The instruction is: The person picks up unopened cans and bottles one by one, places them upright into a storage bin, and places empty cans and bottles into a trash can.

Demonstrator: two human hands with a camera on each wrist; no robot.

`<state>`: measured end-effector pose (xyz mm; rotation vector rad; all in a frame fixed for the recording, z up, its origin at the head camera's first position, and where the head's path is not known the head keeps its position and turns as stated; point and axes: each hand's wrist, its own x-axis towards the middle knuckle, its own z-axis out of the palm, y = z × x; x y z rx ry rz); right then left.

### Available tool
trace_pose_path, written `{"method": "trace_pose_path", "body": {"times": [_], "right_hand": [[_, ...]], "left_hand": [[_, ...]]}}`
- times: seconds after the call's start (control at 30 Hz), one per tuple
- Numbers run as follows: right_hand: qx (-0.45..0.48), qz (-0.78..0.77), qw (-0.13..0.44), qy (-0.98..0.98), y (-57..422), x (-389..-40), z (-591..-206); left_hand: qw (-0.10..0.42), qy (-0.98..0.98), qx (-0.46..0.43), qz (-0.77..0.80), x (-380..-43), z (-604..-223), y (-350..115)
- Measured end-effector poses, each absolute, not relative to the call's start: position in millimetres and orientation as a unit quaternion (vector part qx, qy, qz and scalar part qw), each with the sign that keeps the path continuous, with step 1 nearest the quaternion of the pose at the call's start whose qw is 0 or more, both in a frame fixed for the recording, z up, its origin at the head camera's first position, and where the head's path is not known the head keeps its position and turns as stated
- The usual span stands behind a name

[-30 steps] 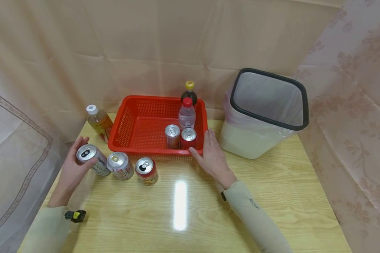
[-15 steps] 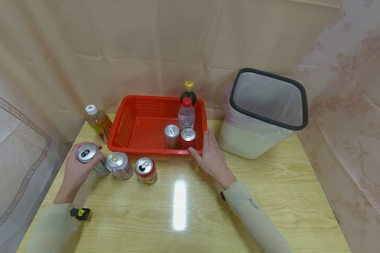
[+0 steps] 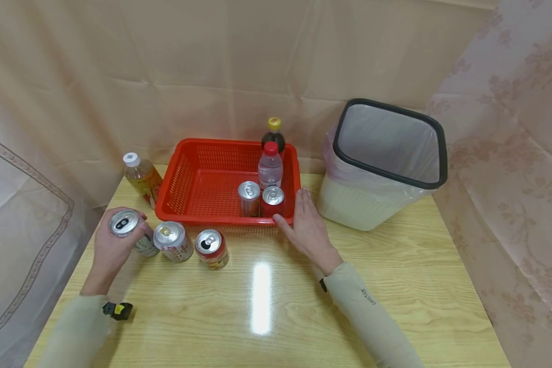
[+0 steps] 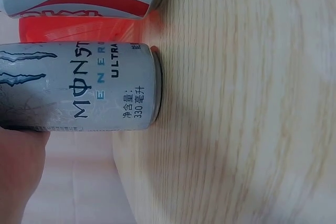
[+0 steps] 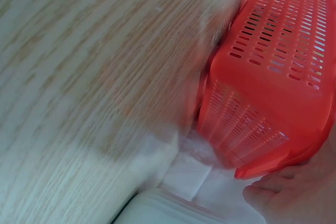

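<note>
My left hand (image 3: 109,250) grips a white Monster energy drink can (image 4: 89,87), its fingers and thumb round the upper part. The can is upright on the table, its tab opening dark. Just to its right stands a white-and-red cola can (image 3: 177,246), then a red-and-yellow can (image 3: 217,254) with an opened top. My right hand (image 3: 310,236) rests at the front right corner of a red plastic basket (image 3: 225,221), fingers straight along its side and thumb at the rim. Inside that basket are a silver can (image 3: 249,202), a red can (image 3: 273,204) and a clear bottle with a red cap (image 3: 270,168).
A yellow-capped bottle of dark liquid (image 3: 273,137) stands at the basket's back right. Left of the basket is a white-capped tea bottle (image 3: 145,180). A lined waste bin (image 3: 356,202) stands to the right on the wooden table (image 3: 395,286). Curtains hang behind.
My left hand has moved slightly right and closed further round the Monster can, which stays in about the same place. The right hand has stayed at the basket corner.
</note>
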<state>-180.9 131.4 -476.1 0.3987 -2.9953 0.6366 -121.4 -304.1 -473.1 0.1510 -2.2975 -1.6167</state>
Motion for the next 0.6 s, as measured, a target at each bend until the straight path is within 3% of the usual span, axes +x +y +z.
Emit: {"method": "trace_pose_path", "body": {"times": [0.6], "right_hand": [[0.128,0.208,0.024,-0.969,131,-181,-477]], "left_hand": [[0.193,-0.806,0.052,-0.556,-118,-463,-308]]}}
